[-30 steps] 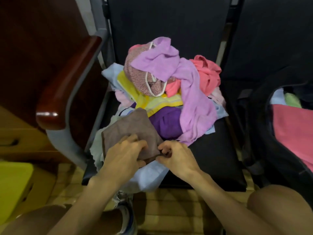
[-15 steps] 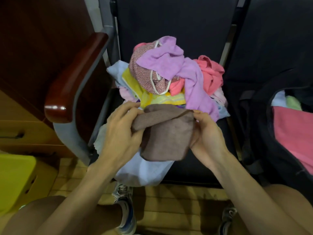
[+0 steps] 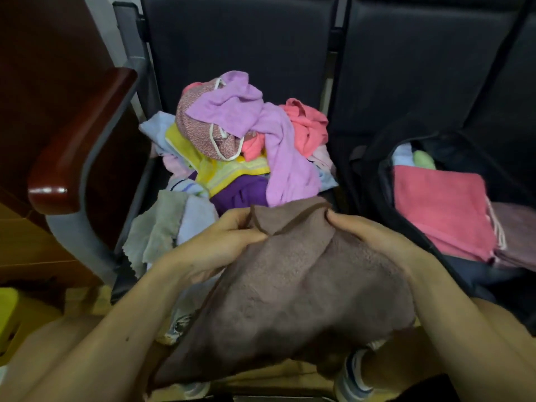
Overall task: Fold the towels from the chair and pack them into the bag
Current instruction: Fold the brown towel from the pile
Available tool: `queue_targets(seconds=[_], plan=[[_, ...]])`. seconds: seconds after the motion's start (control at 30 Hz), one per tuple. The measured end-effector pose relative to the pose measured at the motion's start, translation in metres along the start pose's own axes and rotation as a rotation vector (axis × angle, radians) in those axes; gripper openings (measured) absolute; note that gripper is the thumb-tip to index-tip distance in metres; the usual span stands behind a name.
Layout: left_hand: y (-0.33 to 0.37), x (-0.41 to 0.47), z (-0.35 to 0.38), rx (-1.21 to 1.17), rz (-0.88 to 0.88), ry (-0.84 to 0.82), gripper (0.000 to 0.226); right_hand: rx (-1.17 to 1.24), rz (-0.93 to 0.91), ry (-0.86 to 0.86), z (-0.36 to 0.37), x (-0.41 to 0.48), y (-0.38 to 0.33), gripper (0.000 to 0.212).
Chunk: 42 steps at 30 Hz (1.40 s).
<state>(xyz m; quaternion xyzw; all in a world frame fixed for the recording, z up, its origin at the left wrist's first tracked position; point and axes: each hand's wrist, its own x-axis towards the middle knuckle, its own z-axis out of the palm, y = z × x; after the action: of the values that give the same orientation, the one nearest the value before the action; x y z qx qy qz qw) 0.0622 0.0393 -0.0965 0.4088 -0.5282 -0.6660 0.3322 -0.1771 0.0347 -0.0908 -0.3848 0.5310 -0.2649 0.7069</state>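
A brown towel [image 3: 293,288] hangs spread over my lap, in front of the black chair [image 3: 237,47]. My left hand [image 3: 214,245] pinches its top edge on the left. Over on the right side my right hand [image 3: 374,239] grips the same edge. A heap of towels [image 3: 246,146] in lilac, pink, yellow, purple and pale blue lies on the chair seat behind the hands. At the right stands the open black bag [image 3: 374,169] with a folded pink towel [image 3: 441,213] and a mauve one [image 3: 516,239] inside.
A dark red wooden armrest [image 3: 78,146] bounds the chair on the left. A grey cloth [image 3: 156,233] hangs off the seat's front left. Something yellow [image 3: 11,317] stands on the floor at the lower left. My knees and shoes show at the bottom.
The brown towel was a small folded bundle on the heap. Both hands lifted it toward me and it has opened out over my lap.
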Motion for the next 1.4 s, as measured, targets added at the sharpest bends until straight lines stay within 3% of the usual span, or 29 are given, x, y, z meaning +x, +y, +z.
queue_targets(seconds=[0.07, 0.17, 0.23, 0.4, 0.43, 0.53, 0.63, 0.7, 0.83, 1.0, 1.2, 1.33, 1.4], plan=[[-0.008, -0.001, 0.005, 0.142, 0.056, -0.059, 0.029, -0.081, -0.073, -0.076, -0.003, -0.027, 0.009, 0.021], [-0.021, -0.001, 0.016, 0.224, -0.004, -0.155, 0.049, -0.161, -0.123, -0.130, -0.005, -0.049, 0.022, 0.013], [-0.028, -0.001, 0.023, 0.213, -0.013, -0.151, 0.061, -0.175, -0.121, -0.094, -0.008, -0.057, 0.026, 0.019], [-0.034, -0.013, 0.050, 0.275, 0.097, -0.208, 0.064, -0.158, -0.148, 0.144, -0.018, -0.070, 0.040, 0.017], [-0.034, -0.015, 0.056, 0.275, 0.118, -0.187, 0.061, -0.152, -0.158, 0.187, -0.020, -0.073, 0.042, 0.021], [-0.032, -0.016, 0.074, 0.263, 0.164, 0.007, 0.020, -0.153, -0.219, 0.213, -0.024, -0.081, 0.044, 0.025], [-0.034, -0.012, 0.074, 0.237, 0.158, 0.181, 0.033, -0.208, -0.258, 0.093, -0.030, -0.088, 0.045, 0.016], [-0.030, -0.009, 0.066, 0.197, 0.189, 0.269, 0.032, -0.389, -0.212, 0.043, -0.035, -0.090, 0.047, 0.011], [-0.032, 0.001, 0.025, 0.246, 0.277, 0.454, 0.033, -0.848, -0.130, 0.210, -0.065, -0.079, 0.060, 0.026], [-0.050, 0.007, 0.004, 0.420, 0.242, 0.514, 0.030, -0.540, -0.324, 0.371, -0.071, -0.086, 0.049, 0.031], [-0.054, 0.006, 0.011, 0.500, 0.233, 0.568, 0.043, -0.338, -0.331, 0.395, -0.053, -0.087, 0.047, 0.026], [-0.048, 0.002, 0.023, 0.450, 0.240, 0.504, 0.054, -0.305, -0.341, 0.434, -0.047, -0.081, 0.048, 0.021], [-0.045, 0.000, 0.032, 0.394, 0.233, 0.468, 0.047, -0.289, -0.335, 0.428, -0.042, -0.078, 0.050, 0.021]])
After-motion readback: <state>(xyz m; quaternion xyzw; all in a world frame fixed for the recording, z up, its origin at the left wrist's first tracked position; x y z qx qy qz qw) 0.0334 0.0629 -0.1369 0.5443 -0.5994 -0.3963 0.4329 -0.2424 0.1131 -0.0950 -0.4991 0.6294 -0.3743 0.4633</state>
